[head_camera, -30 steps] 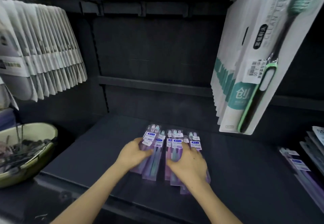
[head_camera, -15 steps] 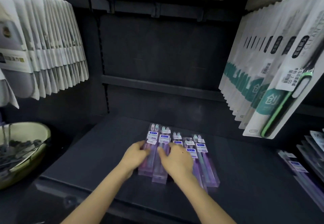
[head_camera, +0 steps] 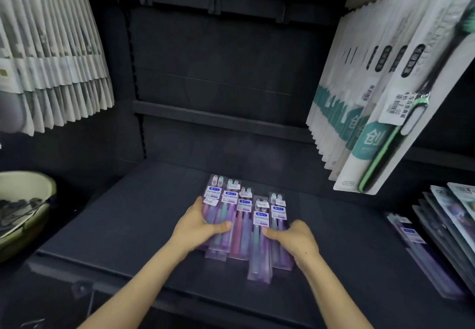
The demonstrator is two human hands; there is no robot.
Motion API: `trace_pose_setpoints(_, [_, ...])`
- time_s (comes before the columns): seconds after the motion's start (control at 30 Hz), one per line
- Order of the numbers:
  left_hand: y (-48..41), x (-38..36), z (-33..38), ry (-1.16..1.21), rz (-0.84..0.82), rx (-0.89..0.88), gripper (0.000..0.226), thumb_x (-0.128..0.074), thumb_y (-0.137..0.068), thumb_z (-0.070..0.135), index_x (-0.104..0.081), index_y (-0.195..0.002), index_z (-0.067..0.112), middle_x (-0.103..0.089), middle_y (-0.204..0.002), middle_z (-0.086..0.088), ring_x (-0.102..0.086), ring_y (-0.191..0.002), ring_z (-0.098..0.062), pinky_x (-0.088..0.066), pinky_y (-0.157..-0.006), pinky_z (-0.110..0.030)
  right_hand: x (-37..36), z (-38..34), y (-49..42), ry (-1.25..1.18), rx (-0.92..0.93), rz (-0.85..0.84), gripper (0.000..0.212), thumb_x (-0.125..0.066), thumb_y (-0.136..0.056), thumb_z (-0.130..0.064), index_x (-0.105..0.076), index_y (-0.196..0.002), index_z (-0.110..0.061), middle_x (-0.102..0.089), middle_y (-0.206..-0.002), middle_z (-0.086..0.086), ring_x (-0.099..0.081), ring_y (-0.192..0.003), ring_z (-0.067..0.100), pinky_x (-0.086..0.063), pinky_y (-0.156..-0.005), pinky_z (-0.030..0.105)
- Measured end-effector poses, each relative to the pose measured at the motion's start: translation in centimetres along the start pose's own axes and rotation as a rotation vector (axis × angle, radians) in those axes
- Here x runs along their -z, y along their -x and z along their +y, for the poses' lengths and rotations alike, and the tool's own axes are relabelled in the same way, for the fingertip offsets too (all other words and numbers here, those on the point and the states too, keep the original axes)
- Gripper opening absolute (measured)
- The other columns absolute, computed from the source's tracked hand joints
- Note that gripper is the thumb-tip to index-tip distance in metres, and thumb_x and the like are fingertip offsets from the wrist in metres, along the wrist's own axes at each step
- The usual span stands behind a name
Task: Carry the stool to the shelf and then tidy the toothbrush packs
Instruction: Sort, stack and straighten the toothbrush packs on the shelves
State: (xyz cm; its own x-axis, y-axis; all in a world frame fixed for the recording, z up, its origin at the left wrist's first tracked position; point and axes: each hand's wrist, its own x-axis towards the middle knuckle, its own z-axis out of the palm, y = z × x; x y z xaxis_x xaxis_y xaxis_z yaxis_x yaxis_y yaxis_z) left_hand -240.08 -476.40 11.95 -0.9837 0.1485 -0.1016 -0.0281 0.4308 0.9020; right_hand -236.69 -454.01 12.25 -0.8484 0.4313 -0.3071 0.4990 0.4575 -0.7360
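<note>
Several clear purple toothbrush packs (head_camera: 243, 215) with blue-and-white labels lie side by side on the dark shelf board (head_camera: 133, 215), heads pointing away from me. My left hand (head_camera: 196, 228) grips the left side of the group, thumb across the top of the packs. At the right side my right hand (head_camera: 295, 238) holds the packs, its thumb laid over one of them. One pack (head_camera: 259, 259) sticks out nearer to me than its neighbours. No stool is in view.
White carded packs hang in a row at upper left (head_camera: 51, 53). A row of white-and-teal toothbrush cards (head_camera: 372, 112) hangs at the right. More packs (head_camera: 437, 241) lie at the shelf's right end. A pale green bowl (head_camera: 23, 215) with dark items sits at left.
My right hand has moved from the middle of the packs to their right side. The packs now lie closer together. The left hand stays on the left side.
</note>
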Motion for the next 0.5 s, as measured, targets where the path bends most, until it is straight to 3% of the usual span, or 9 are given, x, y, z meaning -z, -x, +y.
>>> trace_pose_setpoints(0.1, [0.3, 0.2, 0.2, 0.006, -0.006, 0.004, 0.094, -0.074, -0.040, 0.063, -0.045, -0.125, 0.033, -0.058, -0.126, 0.010, -0.056, -0.114, -0.013, -0.044, -0.100, -0.038, 0.4, -0.5, 0.3, -0.101, -0.027, -0.054, 0.035, -0.086, -0.064, -0.028, -0.062, -0.081, -0.009, -0.071, -0.085, 0.007, -0.069, -0.078, 0.023, -0.057, -0.081, 0.040])
trace_pose_setpoints(0.17, [0.6, 0.3, 0.4, 0.003, -0.002, 0.004, 0.091, -0.074, -0.041, 0.063, -0.046, -0.123, 0.034, -0.058, -0.124, 0.011, -0.056, -0.113, -0.012, -0.045, -0.100, -0.037, 0.9, -0.8, 0.8, -0.100, -0.033, -0.048, 0.024, -0.082, -0.068, -0.023, -0.061, -0.073, -0.011, -0.069, -0.076, 0.004, -0.068, -0.073, 0.020, -0.056, -0.074, 0.033])
trace_pose_setpoints(0.27, [0.5, 0.5, 0.0, 0.000, -0.034, 0.017, 0.101, -0.076, -0.042, 0.068, -0.043, -0.130, 0.032, -0.056, -0.129, 0.011, -0.055, -0.116, -0.012, -0.044, -0.102, -0.038, 2.0, -1.5, 2.5, 0.093, 0.037, 0.088, 0.030, -0.072, -0.073, -0.032, -0.054, -0.061, -0.011, -0.057, -0.059, -0.001, -0.056, -0.055, 0.015, -0.041, -0.051, 0.025])
trace_pose_setpoints(0.37, [0.5, 1.1, 0.0, 0.142, -0.078, 0.054, 0.119, -0.073, -0.050, 0.077, -0.028, -0.147, 0.025, -0.046, -0.143, 0.007, -0.048, -0.126, -0.013, -0.038, -0.109, -0.039, 1.7, -2.9, 4.1, 0.090, 0.153, 0.140, 0.031, -0.069, -0.073, -0.039, -0.059, -0.066, -0.011, -0.058, -0.062, -0.001, -0.054, -0.055, 0.014, -0.036, -0.047, 0.025])
trace_pose_setpoints(0.43, [0.7, 1.7, 0.4, 0.368, -0.078, 0.116, 0.100, -0.068, -0.067, 0.069, -0.032, -0.146, 0.020, -0.048, -0.141, 0.002, -0.052, -0.122, -0.014, -0.039, -0.107, -0.036, 0.2, -4.9, 4.7, 0.051, 0.222, 0.061, 0.028, -0.070, -0.071, -0.039, -0.062, -0.062, -0.014, -0.056, -0.057, -0.004, -0.053, -0.054, 0.013, -0.036, -0.047, 0.024])
trace_pose_setpoints(0.5, [0.9, 2.2, 0.9, 0.517, -0.053, 0.134, 0.061, -0.053, -0.087, 0.058, -0.046, -0.134, 0.019, -0.059, -0.123, 0.004, -0.058, -0.107, -0.009, -0.044, -0.093, -0.025, -2.1, -7.1, 4.9, 0.078, 0.278, -0.005, 0.030, -0.070, -0.071, -0.039, -0.057, -0.058, -0.015, -0.050, -0.053, -0.005, -0.050, -0.052, 0.013, -0.034, -0.047, 0.024])
